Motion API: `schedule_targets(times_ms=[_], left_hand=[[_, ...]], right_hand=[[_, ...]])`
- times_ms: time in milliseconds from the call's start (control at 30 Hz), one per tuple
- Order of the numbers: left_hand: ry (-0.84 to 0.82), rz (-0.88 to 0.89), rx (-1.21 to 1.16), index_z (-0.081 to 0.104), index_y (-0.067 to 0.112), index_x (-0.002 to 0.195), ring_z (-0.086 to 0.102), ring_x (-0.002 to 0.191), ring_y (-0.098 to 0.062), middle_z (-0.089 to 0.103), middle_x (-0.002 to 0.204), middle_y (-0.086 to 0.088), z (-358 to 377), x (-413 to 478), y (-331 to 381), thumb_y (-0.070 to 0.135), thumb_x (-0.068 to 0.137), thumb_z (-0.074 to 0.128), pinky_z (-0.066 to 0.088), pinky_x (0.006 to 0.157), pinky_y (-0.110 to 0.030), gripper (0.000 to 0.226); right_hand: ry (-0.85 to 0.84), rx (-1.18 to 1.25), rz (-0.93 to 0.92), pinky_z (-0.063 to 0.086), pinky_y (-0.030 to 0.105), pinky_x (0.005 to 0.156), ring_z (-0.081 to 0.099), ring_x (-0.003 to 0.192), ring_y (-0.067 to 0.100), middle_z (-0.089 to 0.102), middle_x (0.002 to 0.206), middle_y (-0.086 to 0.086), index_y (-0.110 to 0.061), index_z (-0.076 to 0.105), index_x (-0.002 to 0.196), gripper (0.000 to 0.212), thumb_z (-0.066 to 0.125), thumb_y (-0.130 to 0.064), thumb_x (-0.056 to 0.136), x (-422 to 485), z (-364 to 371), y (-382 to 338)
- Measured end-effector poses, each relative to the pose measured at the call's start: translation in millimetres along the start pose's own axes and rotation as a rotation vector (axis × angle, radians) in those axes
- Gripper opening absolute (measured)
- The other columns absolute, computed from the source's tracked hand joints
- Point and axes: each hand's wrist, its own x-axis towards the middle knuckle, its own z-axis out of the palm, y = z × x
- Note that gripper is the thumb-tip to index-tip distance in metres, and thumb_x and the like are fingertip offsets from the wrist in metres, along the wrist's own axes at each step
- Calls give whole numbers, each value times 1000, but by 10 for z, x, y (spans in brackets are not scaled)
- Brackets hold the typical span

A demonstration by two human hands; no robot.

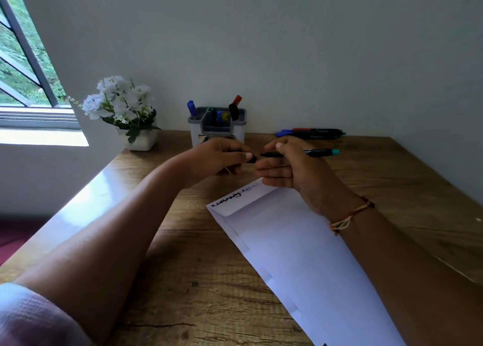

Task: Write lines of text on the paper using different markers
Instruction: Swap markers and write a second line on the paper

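A white sheet of paper (300,254) lies at an angle on the wooden desk (209,280), with a short line of black and blue writing along its far edge. Above that edge my right hand (290,165) grips a black marker with a teal end (320,152), its tip pointing left. My left hand (222,157) pinches the marker's black cap (252,159), a small gap from the tip.
A grey holder (217,125) at the back holds several markers. More markers (311,133) lie on the desk to its right. A white pot of white flowers (125,110) stands at the back left beside a window. The wall is close behind.
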Motion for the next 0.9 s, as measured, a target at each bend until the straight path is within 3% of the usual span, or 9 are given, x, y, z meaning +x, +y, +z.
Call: schedule_targets(times_ms=[167,333,400,567,733,900], left_hand=[[-83,-105,111,64,17,111,62,77,-17,70,101,-12,-96,-38,-32,18,96,60,49,75,-38,15],[-220,-161,301,62,23,107,58,71,-15,68,89,-6,-105,-90,25,15,98,56,47,62,-27,14],[-286,-197,375,62,22,109,56,74,-18,70,94,-11,-127,-108,49,18,98,57,46,65,-30,13],[-426,-199,488,59,16,118,60,105,-43,64,117,-19,-160,-159,85,13,87,72,52,92,-55,34],[-464,-200,499,60,13,113,59,107,-44,63,115,-21,-171,-162,98,11,85,74,49,92,-58,31],[-478,-196,441,62,13,115,59,111,-44,63,117,-22,-169,-175,83,3,86,71,46,97,-64,32]], right_hand=[[-135,-119,-134,61,29,71,76,90,25,78,92,11,-8,65,109,14,54,-14,102,-83,59,11],[-320,-334,-105,61,28,79,75,94,17,78,96,5,-15,66,109,13,63,-11,97,-155,131,82],[-354,-372,-66,60,27,79,76,94,18,78,96,7,-13,67,110,15,62,-8,96,-149,143,108],[-348,-373,-58,57,21,75,76,89,20,78,92,9,-14,71,106,14,61,-9,97,-112,178,161],[-248,-471,-90,60,30,81,75,85,16,78,86,4,-18,77,105,27,57,-35,100,-117,223,204],[-212,-436,-99,59,30,66,76,81,15,78,83,1,-18,74,98,14,61,-23,97,-178,352,220]])
